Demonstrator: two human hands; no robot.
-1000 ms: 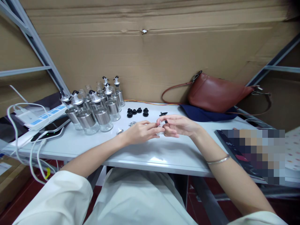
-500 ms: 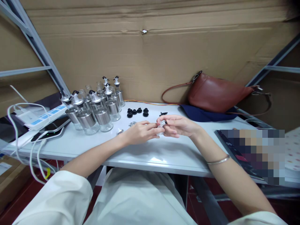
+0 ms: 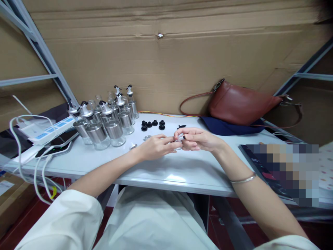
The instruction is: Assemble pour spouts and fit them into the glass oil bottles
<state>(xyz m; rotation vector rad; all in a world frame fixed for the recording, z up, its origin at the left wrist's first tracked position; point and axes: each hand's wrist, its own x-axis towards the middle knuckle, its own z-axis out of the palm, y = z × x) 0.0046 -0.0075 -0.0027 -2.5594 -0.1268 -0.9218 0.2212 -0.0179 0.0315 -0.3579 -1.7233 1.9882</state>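
Both hands meet over the middle of the white table (image 3: pixel 166 172). My left hand (image 3: pixel 156 147) and my right hand (image 3: pixel 197 139) pinch a small silver spout cap with a black part (image 3: pixel 180 139) between their fingertips. Most of it is hidden by the fingers. Behind the hands lie several black rubber stoppers (image 3: pixel 152 124) and one loose black piece (image 3: pixel 181 126). Two small silver parts (image 3: pixel 133 146) lie left of my left hand.
Several glass and steel dispenser bottles (image 3: pixel 105 121) stand at the back left. A power strip (image 3: pixel 50 128), cables and a device lie at the left edge. A brown bag (image 3: pixel 239 104) on blue cloth sits at the back right, against a cardboard wall (image 3: pixel 166 59).
Almost nothing has changed. The right fingers have shifted slightly on the small part, and both hands stay in place.
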